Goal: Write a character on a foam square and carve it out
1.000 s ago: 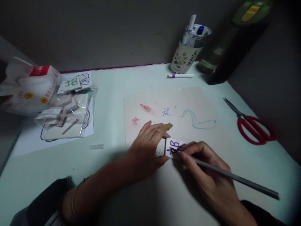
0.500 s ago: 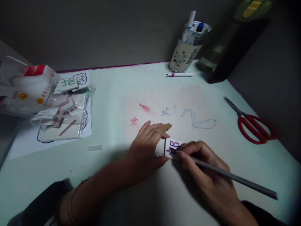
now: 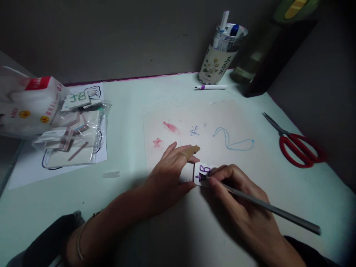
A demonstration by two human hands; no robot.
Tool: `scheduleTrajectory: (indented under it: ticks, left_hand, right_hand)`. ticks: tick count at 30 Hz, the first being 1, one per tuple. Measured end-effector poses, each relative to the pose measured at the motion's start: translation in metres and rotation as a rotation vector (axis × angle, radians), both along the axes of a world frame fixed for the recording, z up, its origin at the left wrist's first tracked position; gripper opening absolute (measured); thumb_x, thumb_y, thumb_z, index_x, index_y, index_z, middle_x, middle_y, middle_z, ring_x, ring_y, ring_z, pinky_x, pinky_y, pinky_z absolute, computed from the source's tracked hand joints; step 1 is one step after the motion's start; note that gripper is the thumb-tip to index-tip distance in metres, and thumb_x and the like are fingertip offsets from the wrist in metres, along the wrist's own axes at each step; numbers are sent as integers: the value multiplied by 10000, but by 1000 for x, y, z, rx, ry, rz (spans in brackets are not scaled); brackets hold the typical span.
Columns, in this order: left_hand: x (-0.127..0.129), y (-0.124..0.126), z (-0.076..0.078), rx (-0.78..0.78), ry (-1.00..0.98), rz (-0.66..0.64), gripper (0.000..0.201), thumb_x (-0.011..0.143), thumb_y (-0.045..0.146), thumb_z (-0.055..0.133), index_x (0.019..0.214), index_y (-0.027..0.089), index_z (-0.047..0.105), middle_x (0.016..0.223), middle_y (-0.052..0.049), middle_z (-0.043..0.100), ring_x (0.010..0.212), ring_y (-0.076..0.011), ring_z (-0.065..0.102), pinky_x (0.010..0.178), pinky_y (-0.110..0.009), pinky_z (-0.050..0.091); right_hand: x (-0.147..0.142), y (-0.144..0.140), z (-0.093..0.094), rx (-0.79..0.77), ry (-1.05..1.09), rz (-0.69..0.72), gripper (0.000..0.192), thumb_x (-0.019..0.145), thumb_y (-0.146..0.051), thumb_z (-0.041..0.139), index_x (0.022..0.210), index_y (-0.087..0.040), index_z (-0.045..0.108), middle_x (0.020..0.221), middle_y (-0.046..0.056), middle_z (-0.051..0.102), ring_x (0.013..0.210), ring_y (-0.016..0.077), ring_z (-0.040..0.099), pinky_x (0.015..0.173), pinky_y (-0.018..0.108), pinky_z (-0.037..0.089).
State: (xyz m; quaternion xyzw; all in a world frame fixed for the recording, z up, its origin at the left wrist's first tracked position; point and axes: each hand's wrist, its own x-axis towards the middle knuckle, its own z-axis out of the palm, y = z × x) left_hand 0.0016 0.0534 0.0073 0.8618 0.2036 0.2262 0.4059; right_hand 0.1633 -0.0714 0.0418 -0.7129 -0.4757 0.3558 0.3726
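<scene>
Under my left hand (image 3: 168, 170) lies a small white block (image 3: 197, 168) with purple lettering and a dark line across it. My left thumb and fingers grip its near and far sides; a tan cover wraps one finger. My right hand (image 3: 241, 196) pinches a long, slim grey craft knife (image 3: 272, 208) near its front end. Its dark tip is at the purple marks. My right fingers hide the block's right end. Beneath both hands is a pale board (image 3: 178, 111) with red and blue prints and a blue swan-like outline.
Red-handled scissors (image 3: 296, 146) lie to the right. At the back stand a cup of pens (image 3: 218, 61), a purple-banded marker (image 3: 213, 87) and a tall green bottle (image 3: 257, 55). Plastic bags (image 3: 75, 144) and paper (image 3: 25, 172) occupy the left. A small translucent strip (image 3: 111, 174) lies nearby.
The whole view has shifted slightly, so things appear a little farther left. Both hands keep nearly the same pose, with the knife tip still at the block.
</scene>
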Motion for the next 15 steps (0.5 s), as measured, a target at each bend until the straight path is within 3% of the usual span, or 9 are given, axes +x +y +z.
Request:
scheduleTrajectory:
  ticks: [15]
  left_hand:
    - [0, 0, -1, 13, -17, -1, 780, 778, 163, 804, 1423, 146, 366, 1229, -119, 683, 1325, -302, 528, 1219, -632, 201]
  right_hand:
    - [2, -2, 8, -47, 2, 27, 185, 1016, -403, 521, 894, -263, 524, 814, -25, 597, 741, 145, 518, 618, 288, 398]
